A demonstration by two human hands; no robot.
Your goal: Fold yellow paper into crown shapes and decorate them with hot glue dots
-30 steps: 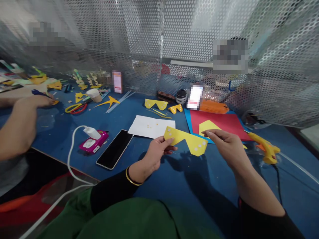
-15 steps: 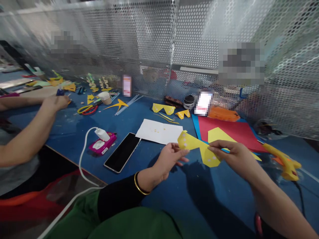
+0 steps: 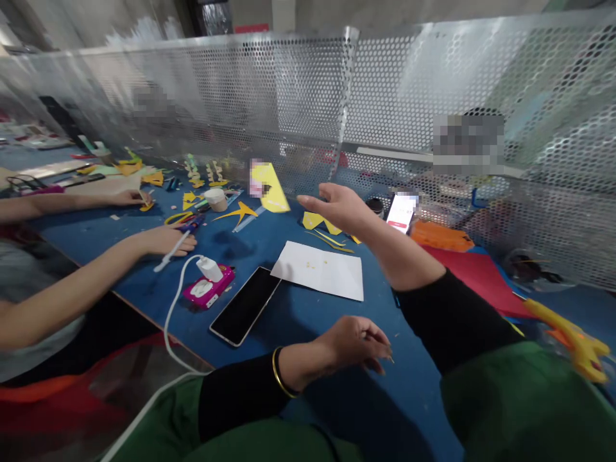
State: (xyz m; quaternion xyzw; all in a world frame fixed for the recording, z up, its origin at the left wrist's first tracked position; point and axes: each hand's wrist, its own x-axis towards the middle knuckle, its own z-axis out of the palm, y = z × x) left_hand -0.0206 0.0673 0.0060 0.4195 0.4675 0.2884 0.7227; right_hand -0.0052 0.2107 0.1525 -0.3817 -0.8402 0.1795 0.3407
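My right hand [image 3: 339, 206] is stretched out over the blue table [image 3: 269, 240], fingers spread and holding nothing. A yellow paper cut-out [image 3: 273, 187] is just left of its fingertips, apart from them, near the mesh screen; I cannot tell whether it is in the air or resting. My left hand [image 3: 357, 343] hovers low near the table's front edge, fingers loosely curved and apart, with nothing in them. More yellow cut-outs [image 3: 315, 221] lie under my right hand.
A white sheet [image 3: 320, 269], a black phone [image 3: 245, 305] and a pink charger [image 3: 209, 287] lie ahead. Red paper [image 3: 476, 276] and a yellow glue gun [image 3: 572, 333] are at the right. A co-worker's hands [image 3: 166, 240] work at the left. A perforated metal screen [image 3: 385, 102] closes the back.
Both hands held the yellow cut-out before. Now they have let go; my right hand has reached forward and left, my left hand has dropped, and the cut-out is farther away by the screen.
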